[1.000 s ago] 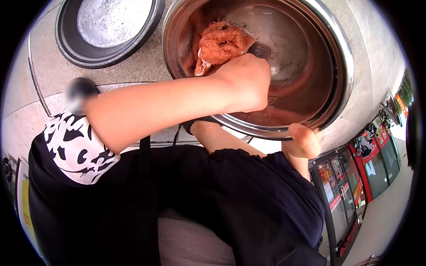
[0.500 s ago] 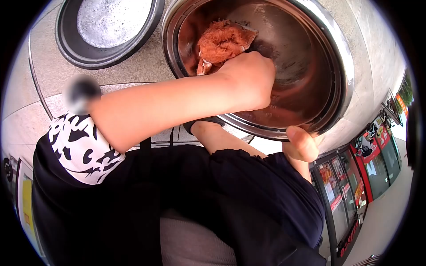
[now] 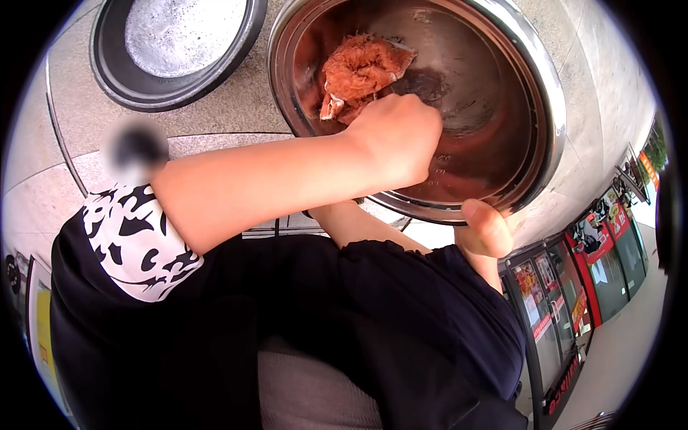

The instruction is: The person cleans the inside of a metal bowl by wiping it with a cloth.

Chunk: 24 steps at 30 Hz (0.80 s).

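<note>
A large shiny metal basin (image 3: 553,107) sits tilted at the upper middle, with some liquid inside and a dark patch on its bottom. Against its inner left side lies a bunched orange-brown fuzzy cloth (image 3: 362,68) with pale edges. My left hand (image 3: 401,136) reaches into the basin from the left, curled into a fist, its back towards the camera; part of the cloth runs under it, and the fingertips are hidden. At the basin's lower right rim, my right hand (image 3: 489,228) grips the edge, its thumb showing.
To the upper left, a black tub (image 3: 107,72) of foamy liquid rests on the stone paving (image 3: 236,107). Dark clothing covers my lap below the basin. Storefront doors (image 3: 545,294) with red signs are at the right.
My left hand has shifted slightly within the basin, and the basin's tilt and left rim position have changed a little. My right hand stays at the rim.
</note>
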Each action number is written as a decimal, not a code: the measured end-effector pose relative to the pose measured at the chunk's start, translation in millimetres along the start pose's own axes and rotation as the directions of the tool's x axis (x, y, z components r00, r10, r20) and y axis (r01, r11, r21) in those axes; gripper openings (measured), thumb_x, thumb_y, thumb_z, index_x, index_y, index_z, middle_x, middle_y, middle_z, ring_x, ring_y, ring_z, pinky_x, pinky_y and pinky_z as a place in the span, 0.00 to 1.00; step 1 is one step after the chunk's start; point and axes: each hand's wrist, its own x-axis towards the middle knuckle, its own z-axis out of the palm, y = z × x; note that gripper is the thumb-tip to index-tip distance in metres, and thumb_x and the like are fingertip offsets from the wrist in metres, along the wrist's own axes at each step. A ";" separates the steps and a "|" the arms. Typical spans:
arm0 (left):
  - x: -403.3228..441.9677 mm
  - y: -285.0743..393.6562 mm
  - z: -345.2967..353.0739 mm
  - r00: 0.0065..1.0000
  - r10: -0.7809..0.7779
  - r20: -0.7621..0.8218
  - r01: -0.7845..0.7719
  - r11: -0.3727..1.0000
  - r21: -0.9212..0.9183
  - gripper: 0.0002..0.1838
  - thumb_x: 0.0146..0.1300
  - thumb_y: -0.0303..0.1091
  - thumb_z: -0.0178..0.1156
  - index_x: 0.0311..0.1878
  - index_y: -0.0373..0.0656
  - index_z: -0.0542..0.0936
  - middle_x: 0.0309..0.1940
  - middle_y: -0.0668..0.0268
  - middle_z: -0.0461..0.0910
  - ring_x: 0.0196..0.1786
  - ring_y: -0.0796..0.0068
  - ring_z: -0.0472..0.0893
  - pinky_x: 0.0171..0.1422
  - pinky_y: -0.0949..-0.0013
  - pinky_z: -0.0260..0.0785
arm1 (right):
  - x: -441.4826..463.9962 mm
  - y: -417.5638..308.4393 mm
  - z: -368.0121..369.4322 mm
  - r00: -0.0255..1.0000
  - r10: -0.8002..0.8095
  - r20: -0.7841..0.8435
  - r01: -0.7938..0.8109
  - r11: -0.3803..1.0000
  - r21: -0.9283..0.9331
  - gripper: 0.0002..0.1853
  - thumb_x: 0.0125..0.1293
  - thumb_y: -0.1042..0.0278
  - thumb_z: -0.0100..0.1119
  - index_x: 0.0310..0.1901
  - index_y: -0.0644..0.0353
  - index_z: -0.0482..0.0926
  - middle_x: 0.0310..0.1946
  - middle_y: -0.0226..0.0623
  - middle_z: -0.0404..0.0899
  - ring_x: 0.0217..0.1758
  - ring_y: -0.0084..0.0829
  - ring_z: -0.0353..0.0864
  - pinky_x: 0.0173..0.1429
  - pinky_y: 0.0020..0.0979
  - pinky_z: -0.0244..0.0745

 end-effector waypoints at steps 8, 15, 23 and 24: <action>18.1 17.2 -10.5 0.943 -0.287 0.169 0.330 0.873 -0.358 0.06 0.51 0.28 0.62 0.27 0.35 0.84 0.24 0.49 0.81 0.32 0.56 0.83 0.41 0.61 0.75 | -2.9 8.7 -10.7 0.998 -0.024 0.060 0.023 1.000 0.017 0.48 0.38 0.69 0.61 0.66 0.64 0.55 0.58 0.44 0.66 0.60 0.37 0.66 0.65 0.39 0.60; 13.1 5.2 -6.6 0.979 -0.200 0.043 0.205 0.960 -0.190 0.05 0.48 0.27 0.61 0.26 0.36 0.84 0.23 0.47 0.80 0.32 0.55 0.83 0.42 0.62 0.75 | 1.5 13.9 -7.2 0.998 -0.056 0.034 0.056 0.998 -0.022 0.40 0.39 0.64 0.55 0.61 0.67 0.64 0.55 0.46 0.71 0.56 0.42 0.70 0.61 0.42 0.66; -3.5 -12.1 -4.7 0.991 0.131 -0.008 -0.121 0.938 0.323 0.06 0.48 0.28 0.62 0.25 0.35 0.80 0.26 0.52 0.80 0.33 0.55 0.83 0.38 0.59 0.76 | 9.4 4.9 2.9 0.990 -0.124 0.071 0.115 0.985 0.126 0.46 0.33 0.72 0.59 0.63 0.66 0.59 0.54 0.41 0.68 0.55 0.35 0.68 0.61 0.36 0.63; -4.6 -18.9 -1.1 0.963 0.270 0.014 -0.244 0.847 0.471 0.05 0.47 0.28 0.61 0.25 0.36 0.79 0.28 0.55 0.80 0.34 0.57 0.83 0.36 0.61 0.76 | 12.2 8.2 0.9 0.987 -0.148 0.067 0.139 0.981 0.134 0.45 0.33 0.71 0.58 0.62 0.66 0.60 0.52 0.41 0.69 0.54 0.34 0.68 0.61 0.35 0.64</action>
